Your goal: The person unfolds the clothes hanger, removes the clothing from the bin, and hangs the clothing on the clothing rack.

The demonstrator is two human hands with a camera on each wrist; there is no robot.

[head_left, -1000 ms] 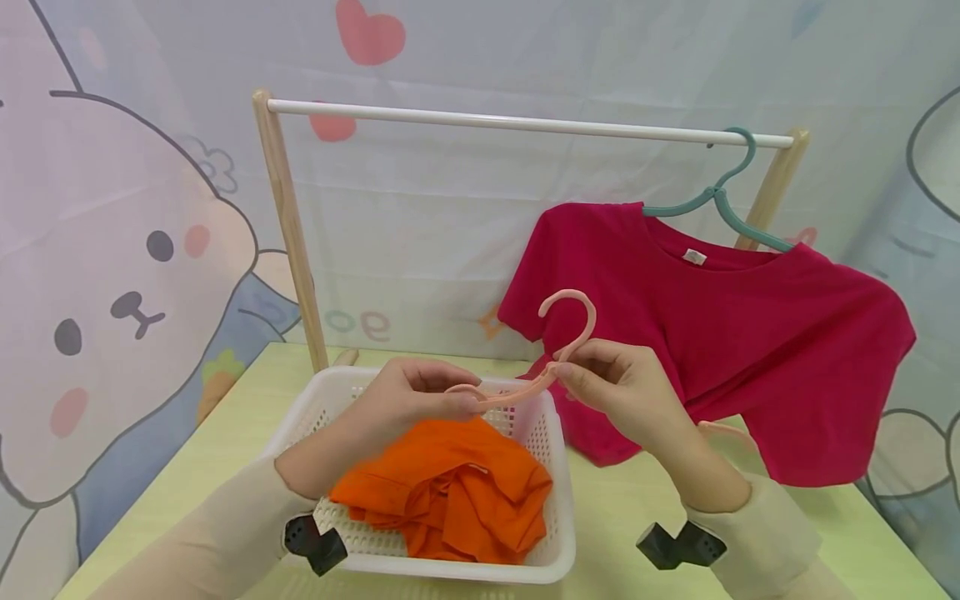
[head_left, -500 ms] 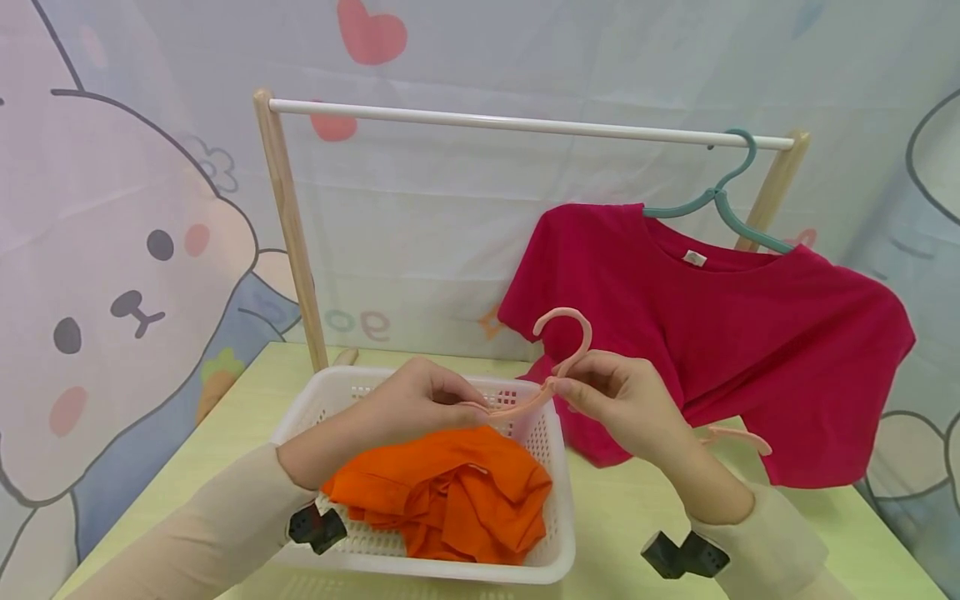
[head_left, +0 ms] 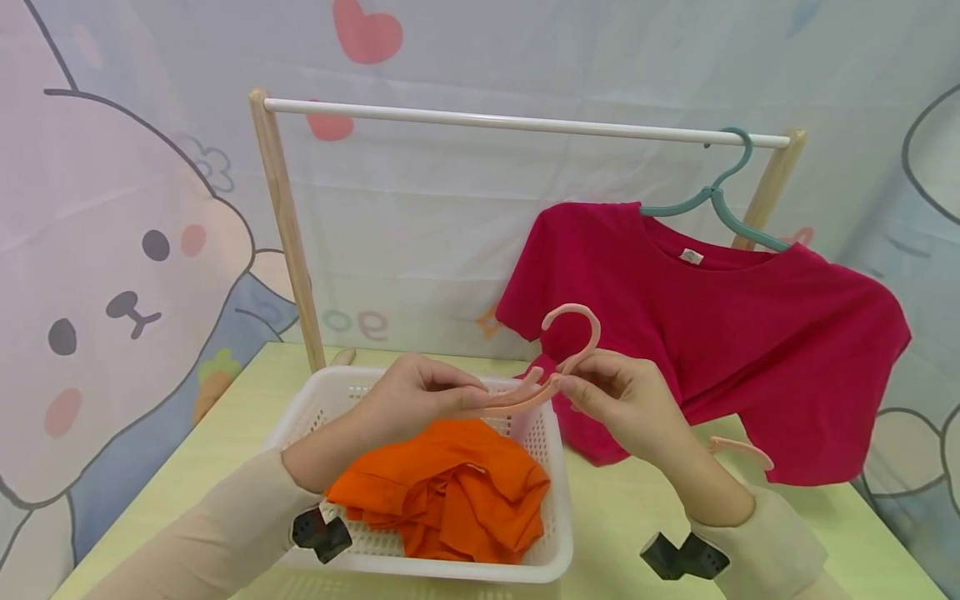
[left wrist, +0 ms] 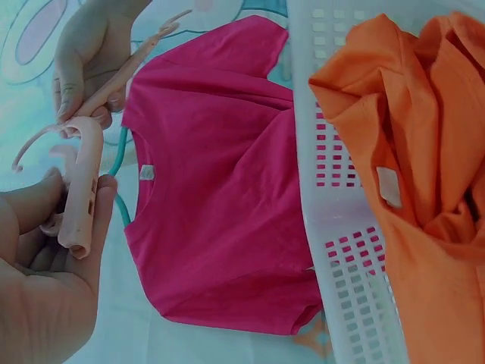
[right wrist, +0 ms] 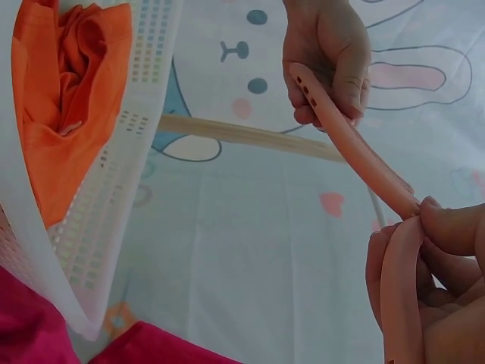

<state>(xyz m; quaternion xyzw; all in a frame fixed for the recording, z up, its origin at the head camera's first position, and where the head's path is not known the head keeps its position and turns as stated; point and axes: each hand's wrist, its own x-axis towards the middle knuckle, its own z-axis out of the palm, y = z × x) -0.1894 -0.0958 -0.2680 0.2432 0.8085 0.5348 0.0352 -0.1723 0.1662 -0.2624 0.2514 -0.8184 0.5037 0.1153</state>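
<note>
We see the left hand (head_left: 420,396) and the right hand (head_left: 630,400) pinching a pale-pink, hook-topped plastic hanger (head_left: 523,407), blocking part of the far rim of a white perforated plastic basket (head_left: 450,569), where a crumpled orange cloth garment (head_left: 457,492) lies. The right forearm (head_left: 705,475) hides some of the pink hanger from us; beyond, we find a crimson short-sleeved shirt (head_left: 697,317) on a teal plastic hanger (head_left: 731,219), hooked over a white rod (head_left: 487,121).

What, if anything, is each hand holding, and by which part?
One pink hanger: the left hand grips one arm near its outer end, and the right hand pinches it near its middle, at the base of the hook.
</note>
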